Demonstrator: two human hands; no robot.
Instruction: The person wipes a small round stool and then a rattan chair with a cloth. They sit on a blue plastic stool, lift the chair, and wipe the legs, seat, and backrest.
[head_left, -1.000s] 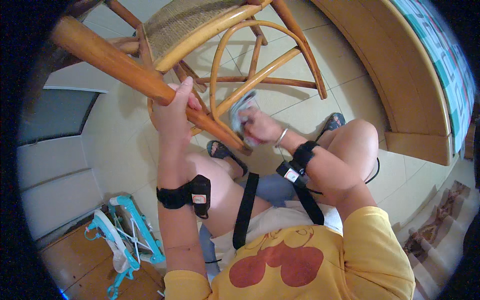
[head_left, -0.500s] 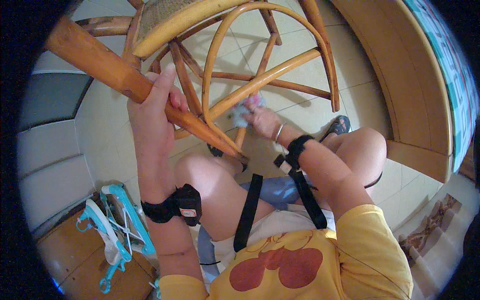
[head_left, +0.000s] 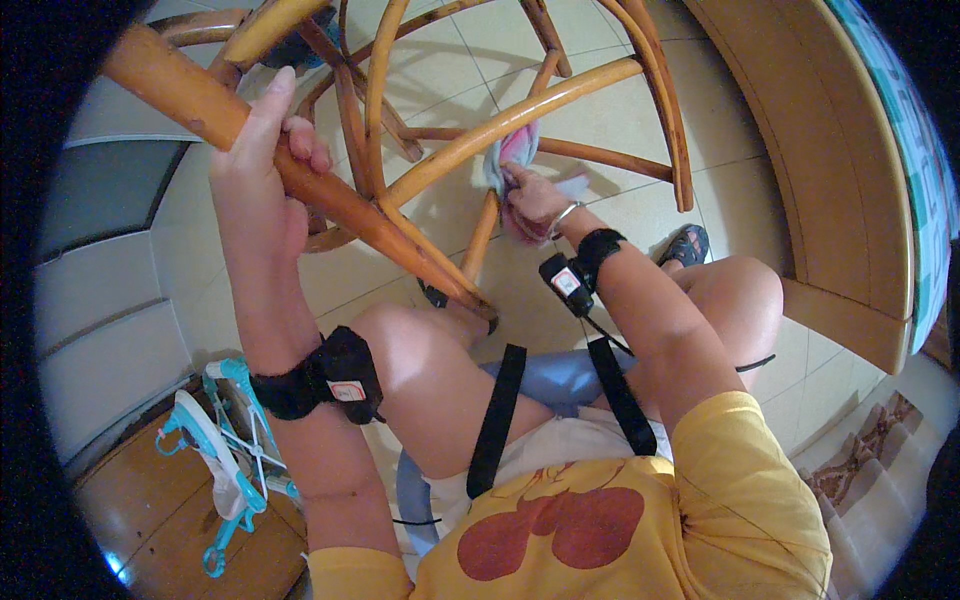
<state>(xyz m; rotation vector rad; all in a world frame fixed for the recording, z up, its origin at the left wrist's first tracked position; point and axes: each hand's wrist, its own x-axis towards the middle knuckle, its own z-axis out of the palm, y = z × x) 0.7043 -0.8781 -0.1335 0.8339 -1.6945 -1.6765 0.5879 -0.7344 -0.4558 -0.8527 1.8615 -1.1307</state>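
Observation:
A tilted wooden chair [head_left: 515, 118] of round, rattan-like poles fills the upper middle of the head view. My left hand [head_left: 268, 150] is wrapped round its thick leg [head_left: 350, 205], which slants down from the upper left, with the thumb lying along the pole. My right hand [head_left: 537, 203] is closed on a pink and pale blue cloth [head_left: 515, 150], which wraps a thinner pole [head_left: 482, 232] near a curved crossbar. Part of the cloth hangs below my fingers.
A wooden cabinet or bed side [head_left: 800, 130] with a teal patterned cover [head_left: 880, 60] stands at the right. A folded white and turquoise frame [head_left: 225, 470] rests on a brown wooden surface [head_left: 160, 540] at the lower left. Pale tiles [head_left: 620, 240] cover the floor. I sit on a blue seat [head_left: 555, 375].
The chair has tipped farther away, its woven seat leaving the view. My left hand has shifted left and up with the leg. My right hand has moved slightly up and right with the cloth.

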